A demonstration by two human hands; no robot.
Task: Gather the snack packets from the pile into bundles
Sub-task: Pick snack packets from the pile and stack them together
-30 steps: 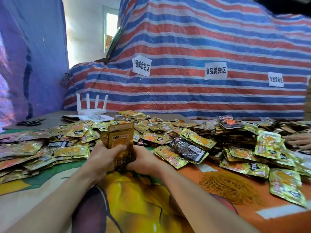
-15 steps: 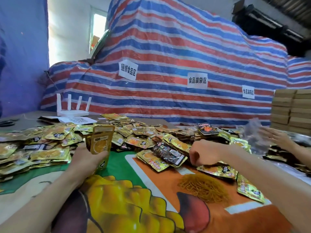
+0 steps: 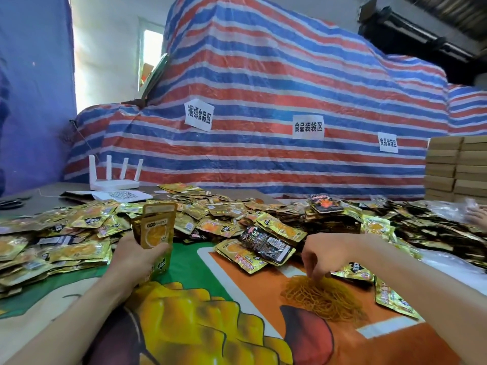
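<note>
Packets (image 3: 156, 229) stand upright as 1 bundle clamped in the left hand (image 3: 137, 258) beside the pile (image 3: 232, 214), while the right hand (image 3: 325, 250) pinches with bunched fingers into the rubber bands (image 3: 325, 297) on the mat (image 3: 189, 262).

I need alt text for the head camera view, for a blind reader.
A person's left hand grips an upright stack of gold foil snack packets, while the right hand reaches into a heap of thin orange rubber bands. Behind lies a wide pile of loose gold packets.
</note>
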